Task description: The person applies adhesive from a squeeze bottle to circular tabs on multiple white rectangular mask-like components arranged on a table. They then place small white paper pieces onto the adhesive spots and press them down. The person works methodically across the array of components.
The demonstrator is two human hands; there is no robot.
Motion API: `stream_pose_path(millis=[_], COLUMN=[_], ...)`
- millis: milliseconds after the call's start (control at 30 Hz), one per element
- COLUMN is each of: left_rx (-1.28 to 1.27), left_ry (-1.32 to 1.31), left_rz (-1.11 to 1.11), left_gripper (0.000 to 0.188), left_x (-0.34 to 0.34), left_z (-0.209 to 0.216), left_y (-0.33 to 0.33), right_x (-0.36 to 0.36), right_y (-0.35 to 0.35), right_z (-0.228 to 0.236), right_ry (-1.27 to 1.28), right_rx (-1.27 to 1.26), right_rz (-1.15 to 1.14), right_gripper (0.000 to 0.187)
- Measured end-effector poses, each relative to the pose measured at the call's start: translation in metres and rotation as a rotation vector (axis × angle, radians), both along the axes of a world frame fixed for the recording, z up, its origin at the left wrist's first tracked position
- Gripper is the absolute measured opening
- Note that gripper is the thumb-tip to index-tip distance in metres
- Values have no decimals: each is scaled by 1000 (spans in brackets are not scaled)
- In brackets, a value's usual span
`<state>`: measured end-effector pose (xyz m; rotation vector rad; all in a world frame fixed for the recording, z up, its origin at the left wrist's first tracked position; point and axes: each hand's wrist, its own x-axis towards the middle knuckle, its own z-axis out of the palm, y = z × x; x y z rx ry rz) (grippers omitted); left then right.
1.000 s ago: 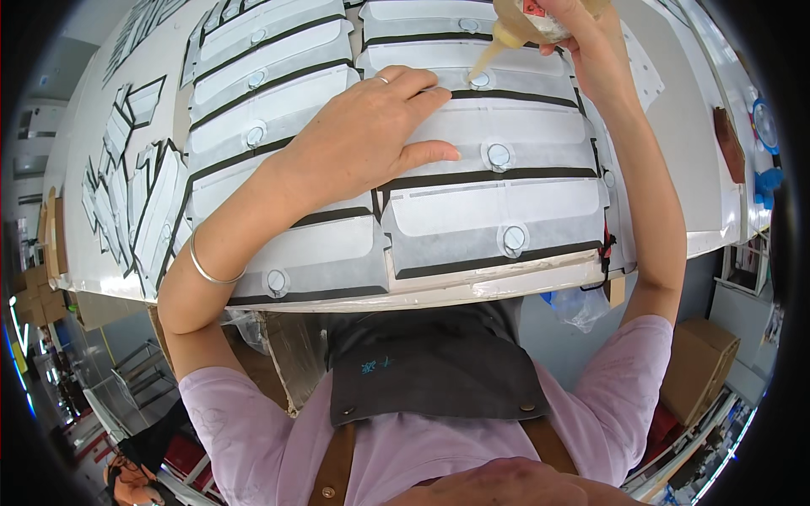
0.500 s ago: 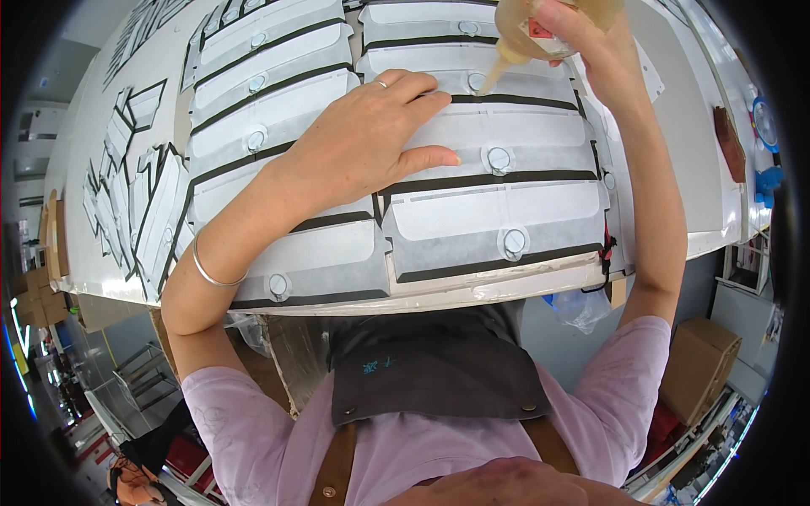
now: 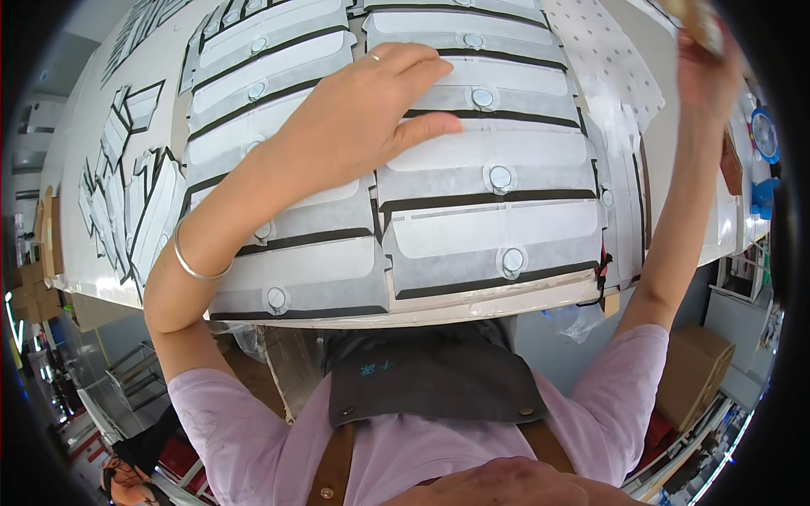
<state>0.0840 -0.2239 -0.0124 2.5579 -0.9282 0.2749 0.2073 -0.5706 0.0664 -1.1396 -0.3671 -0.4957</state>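
White-and-grey flat panels (image 3: 472, 234) with black edge strips lie overlapped in two columns on the table in front of me. Each visible panel in the columns carries a small round disc (image 3: 512, 261), like a magnet, on a clear round patch. Above the panels, between the columns, my left hand (image 3: 359, 114) reaches with its fingers stretched and thumb apart, holding nothing. My right hand (image 3: 709, 80) is raised at the far right, away from the panels, closed around a yellowish squeeze bottle (image 3: 693, 18). That bottle is blurred and partly cut off by the picture's rim.
More panels (image 3: 156, 211) lie in a loose heap on the left of the white table (image 3: 211, 325). A dotted translucent sheet (image 3: 603, 51) lies to the right of the columns. Farther right are a brown piece (image 3: 731, 164) and a blue round object (image 3: 764, 135). A cardboard box (image 3: 693, 371) stands below.
My right hand has carried the squeeze bottle away from a disc in the right column, up and to the right. My left hand has lifted slightly and shifted up and left.
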Motion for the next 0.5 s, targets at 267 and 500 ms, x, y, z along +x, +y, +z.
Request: stream_pose_path(millis=[267, 500], left_rx=[104, 124], left_ry=[-37, -34], left_rz=[16, 8], left_gripper=[54, 56], left_x=[34, 35], left_z=[-22, -22], left_y=[-2, -3], right_x=[26, 25], right_y=[84, 103], right_z=[-67, -62], right_ry=[102, 198], right_rx=[-449, -563], right_rz=[133, 133], right_gripper=[41, 36])
